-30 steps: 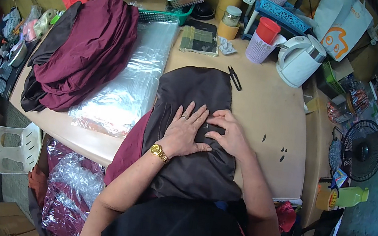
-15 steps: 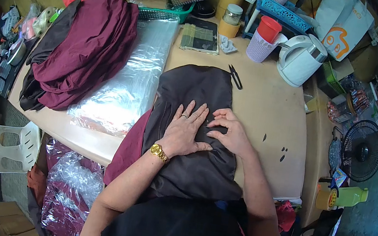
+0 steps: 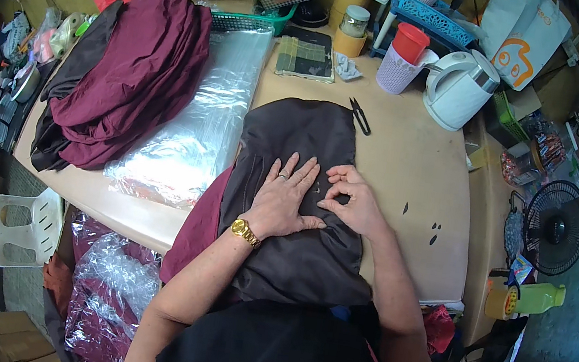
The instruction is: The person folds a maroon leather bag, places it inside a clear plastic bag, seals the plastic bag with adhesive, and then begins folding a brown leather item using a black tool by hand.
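A dark brown cloth piece [image 3: 301, 127] lies spread on the table in front of me, with maroon cloth [image 3: 195, 231] showing from under its left side. My left hand [image 3: 287, 199] rests flat on it, fingers stretched out and holding nothing; a gold watch [image 3: 245, 232] is on that wrist. Just to the right, my right hand [image 3: 353, 201] touches the same cloth with bent fingers and the thumb drawn in. Whatever is between those fingertips, if anything, is too small to make out. Small pale marks show on the cloth between the hands. Black thread snips [image 3: 360, 117] lie beyond the cloth.
Left of the cloth are clear plastic sheets [image 3: 202, 120] and a maroon and dark cloth heap [image 3: 135, 70]. Small dark scraps [image 3: 434, 235] dot the table [image 3: 423, 177] at right. A white kettle [image 3: 458, 90], a red cup [image 3: 411, 44] and a notebook [image 3: 307, 57] stand or lie farther back.
My right hand has shifted very slightly, its fingers moving a little to the right over the cloth. The left hand stays in place.
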`<act>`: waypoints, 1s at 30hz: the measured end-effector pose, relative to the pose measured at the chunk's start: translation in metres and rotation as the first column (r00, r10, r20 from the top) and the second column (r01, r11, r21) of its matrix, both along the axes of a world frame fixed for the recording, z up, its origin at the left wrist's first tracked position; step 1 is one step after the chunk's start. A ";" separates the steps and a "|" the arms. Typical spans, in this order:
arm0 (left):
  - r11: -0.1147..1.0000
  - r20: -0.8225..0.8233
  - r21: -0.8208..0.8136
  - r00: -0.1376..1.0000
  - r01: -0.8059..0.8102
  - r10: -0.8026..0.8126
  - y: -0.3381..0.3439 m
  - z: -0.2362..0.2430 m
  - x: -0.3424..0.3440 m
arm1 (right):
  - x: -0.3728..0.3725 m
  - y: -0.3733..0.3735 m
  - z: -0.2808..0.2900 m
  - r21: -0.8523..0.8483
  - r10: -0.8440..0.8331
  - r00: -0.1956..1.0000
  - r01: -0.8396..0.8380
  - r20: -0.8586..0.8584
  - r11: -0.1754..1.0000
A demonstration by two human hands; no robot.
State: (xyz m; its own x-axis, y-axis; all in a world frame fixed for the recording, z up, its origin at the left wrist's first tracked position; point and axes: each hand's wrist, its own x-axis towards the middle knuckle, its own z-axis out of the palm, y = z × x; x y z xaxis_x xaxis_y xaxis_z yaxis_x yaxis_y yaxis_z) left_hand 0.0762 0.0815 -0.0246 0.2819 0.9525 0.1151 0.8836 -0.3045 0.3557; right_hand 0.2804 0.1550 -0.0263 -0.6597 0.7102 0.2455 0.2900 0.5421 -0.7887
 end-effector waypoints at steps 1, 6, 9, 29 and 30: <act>1.000 0.005 0.001 1.000 -0.003 0.003 0.000 0.000 -0.001 | -0.004 -0.003 0.005 0.035 -0.029 1.000 0.029 -0.002 0.999; 1.000 0.000 -0.003 1.000 0.005 -0.005 0.000 0.002 -0.001 | 0.002 0.000 0.001 -0.007 0.005 1.000 -0.005 -0.005 1.000; 1.000 -0.006 -0.004 1.000 0.004 -0.004 -0.001 0.002 -0.002 | 0.001 -0.002 0.003 -0.011 -0.001 1.000 0.001 -0.003 1.000; 1.000 -0.004 -0.006 1.000 0.002 -0.002 0.000 0.003 -0.001 | 0.004 0.000 -0.001 0.044 0.035 0.999 -0.035 -0.003 0.998; 1.000 0.004 0.000 1.000 0.002 -0.002 -0.001 0.003 -0.001 | 0.002 -0.001 0.001 0.043 0.036 0.999 -0.036 -0.003 0.998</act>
